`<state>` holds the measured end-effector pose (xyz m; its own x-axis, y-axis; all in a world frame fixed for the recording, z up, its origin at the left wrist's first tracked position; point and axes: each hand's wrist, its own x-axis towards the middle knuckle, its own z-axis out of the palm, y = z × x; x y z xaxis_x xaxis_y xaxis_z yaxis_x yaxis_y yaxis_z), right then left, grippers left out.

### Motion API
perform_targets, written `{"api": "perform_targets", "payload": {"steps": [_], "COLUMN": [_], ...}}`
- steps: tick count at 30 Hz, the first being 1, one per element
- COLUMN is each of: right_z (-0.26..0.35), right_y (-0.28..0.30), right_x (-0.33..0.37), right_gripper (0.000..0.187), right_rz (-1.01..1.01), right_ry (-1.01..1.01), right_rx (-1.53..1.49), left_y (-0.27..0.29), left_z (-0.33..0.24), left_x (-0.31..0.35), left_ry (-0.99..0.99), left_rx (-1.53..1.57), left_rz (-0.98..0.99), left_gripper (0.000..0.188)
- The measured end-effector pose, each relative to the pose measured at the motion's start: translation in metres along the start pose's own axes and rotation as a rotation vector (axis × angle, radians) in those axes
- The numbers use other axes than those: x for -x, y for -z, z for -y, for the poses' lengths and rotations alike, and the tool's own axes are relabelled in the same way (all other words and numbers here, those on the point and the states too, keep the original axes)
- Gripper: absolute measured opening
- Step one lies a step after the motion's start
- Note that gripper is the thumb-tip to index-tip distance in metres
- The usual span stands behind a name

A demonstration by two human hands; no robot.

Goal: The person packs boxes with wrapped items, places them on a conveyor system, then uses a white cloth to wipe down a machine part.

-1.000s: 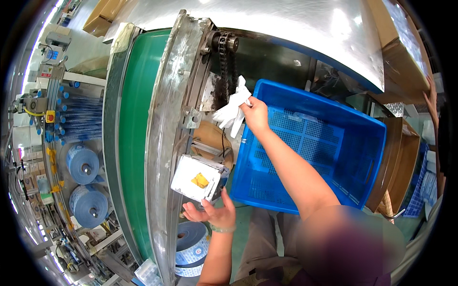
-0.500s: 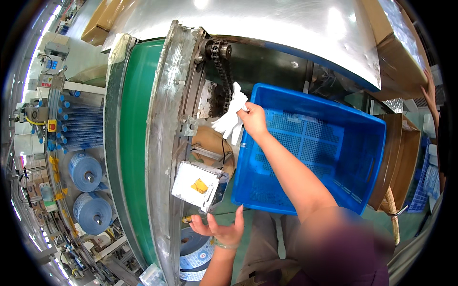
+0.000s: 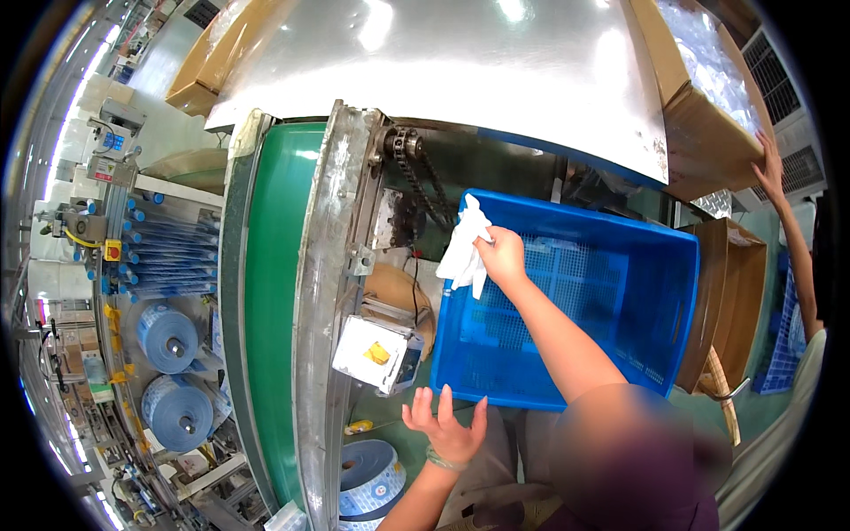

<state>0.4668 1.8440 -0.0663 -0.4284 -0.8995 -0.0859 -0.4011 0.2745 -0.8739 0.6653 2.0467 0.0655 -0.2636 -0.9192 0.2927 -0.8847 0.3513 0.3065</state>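
My right hand [image 3: 503, 257] pinches a bunch of limp white gloves [image 3: 462, 248], with finger-like strips hanging down. They hang over the left rim of a blue plastic crate [image 3: 567, 400], and my forearm reaches across the crate's inside. The crate's perforated bottom shows around my arm. My left hand [image 3: 450, 432] holds nothing, its fingers raised and spread, a band round its wrist. It is nearest to a white-topped box-shaped machine part [image 3: 370, 354] on the conveyor's side, without touching it.
A green conveyor belt [image 3: 282, 310] in a metal frame runs along the left, with an exposed chain [image 3: 416, 173]. A steel table [image 3: 443, 80] lies beyond. Another person's hand [image 3: 770, 168] touches a carton [image 3: 708, 133] at right. Printed film rolls [image 3: 370, 478] stand below.
My right hand has carried the white gloves away from the chain and over the crate's left rim. My left hand has shifted right, still spread. The view has tilted, showing more of the far table.
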Motion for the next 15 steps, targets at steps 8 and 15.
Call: {"api": "perform_targets", "payload": {"steps": [8, 15], "right_z": [-0.028, -0.048], "right_y": [0.013, 0.045], "right_x": [0.026, 0.069], "right_gripper": [0.024, 0.019], "right_rz": [-0.045, 0.017], "right_ry": [-0.032, -0.271], "right_rx": [-0.138, -0.162], "left_y": [0.007, 0.007], "left_z": [0.01, 0.046], "left_x": [-0.005, -0.002], "left_ry": [-0.055, -0.192], "left_rx": [-0.224, -0.609], "left_rz": [0.212, 0.44], "left_gripper": [0.057, 0.067]}}
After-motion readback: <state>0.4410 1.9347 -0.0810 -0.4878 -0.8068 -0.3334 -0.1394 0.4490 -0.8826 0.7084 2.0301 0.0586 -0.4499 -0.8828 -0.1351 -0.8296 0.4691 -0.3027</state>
